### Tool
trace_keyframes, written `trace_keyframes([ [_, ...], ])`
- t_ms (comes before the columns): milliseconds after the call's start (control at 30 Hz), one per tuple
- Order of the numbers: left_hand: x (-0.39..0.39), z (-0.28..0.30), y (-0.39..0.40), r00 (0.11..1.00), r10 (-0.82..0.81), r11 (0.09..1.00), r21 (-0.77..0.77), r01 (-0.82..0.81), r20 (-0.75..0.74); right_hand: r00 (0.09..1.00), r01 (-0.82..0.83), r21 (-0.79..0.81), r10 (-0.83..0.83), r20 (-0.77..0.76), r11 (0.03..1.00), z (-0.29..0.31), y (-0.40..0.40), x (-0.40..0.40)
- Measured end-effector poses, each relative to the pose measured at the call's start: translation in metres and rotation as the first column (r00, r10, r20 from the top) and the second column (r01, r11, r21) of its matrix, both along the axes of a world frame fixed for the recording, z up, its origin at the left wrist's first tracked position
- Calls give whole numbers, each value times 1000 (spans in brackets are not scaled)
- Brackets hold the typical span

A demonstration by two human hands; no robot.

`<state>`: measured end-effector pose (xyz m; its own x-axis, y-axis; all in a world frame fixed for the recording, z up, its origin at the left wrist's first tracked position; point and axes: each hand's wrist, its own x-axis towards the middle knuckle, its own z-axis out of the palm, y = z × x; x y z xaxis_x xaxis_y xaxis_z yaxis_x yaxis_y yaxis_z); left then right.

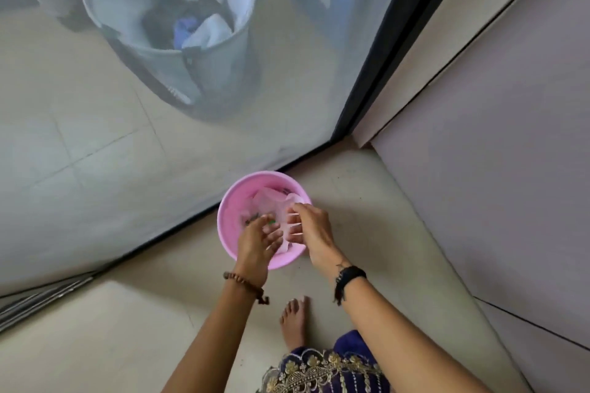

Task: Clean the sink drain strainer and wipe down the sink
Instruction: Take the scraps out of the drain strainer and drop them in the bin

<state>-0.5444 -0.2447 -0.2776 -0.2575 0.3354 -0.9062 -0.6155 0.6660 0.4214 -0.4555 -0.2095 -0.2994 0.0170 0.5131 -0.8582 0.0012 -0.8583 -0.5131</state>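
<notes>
As both hands work over pink bin [227,234] on floor, right hand [311,230] pinches clear bag [274,201]; left hand [255,238], fingers spread, apparently shakes waste in. Best kept low, inside rim.

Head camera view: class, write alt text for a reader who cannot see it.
Two bare hands, left hand and right hand, reach into a round pink plastic bin on a beige tiled floor, handling a thin translucent plastic bag. Beyond a mesh screen door stands a grey bucket.
</notes>
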Motion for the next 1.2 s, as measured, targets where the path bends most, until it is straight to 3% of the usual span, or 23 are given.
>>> trace_keyframes([
  [67,20,56,9,987,92,994,52,-99,133,988,117,-50,-121,-97,992,55,5,12],
  [133,46,127,18,971,60,983,158,-98,230,950,196,-74,-208,-231,978,126,11,32],
  [267,93,270,28,922,-53,945,317,-78,383,843,359,21,-314,-438,933,280,19,89],
  [367,132,363,34,852,-254,889,458,18,458,815,427,180,-291,-500,886,386,15,139],
  [533,221,463,54,728,-575,718,658,229,373,845,516,471,-334,-418,716,495,3,227],
  [667,302,491,76,571,-810,486,700,523,136,771,636,512,-464,-435,577,529,-1,308],
  [800,376,479,109,350,-888,128,572,810,-298,699,665,548,-681,-218,507,520,3,402],
  [933,444,433,162,70,-730,-141,251,958,-680,600,681,505,-800,33,531,475,33,495],
  [1033,495,390,207,-191,-601,-254,-41,966,-776,633,571,471,-726,269,672,425,67,548],
  [1133,537,347,239,-395,-486,-335,-252,908,-779,732,385,354,-515,446,852,374,94,578],
  [1200,560,319,252,-511,-420,-382,-364,849,-750,750,234,226,-323,577,946,343,109,590],
])
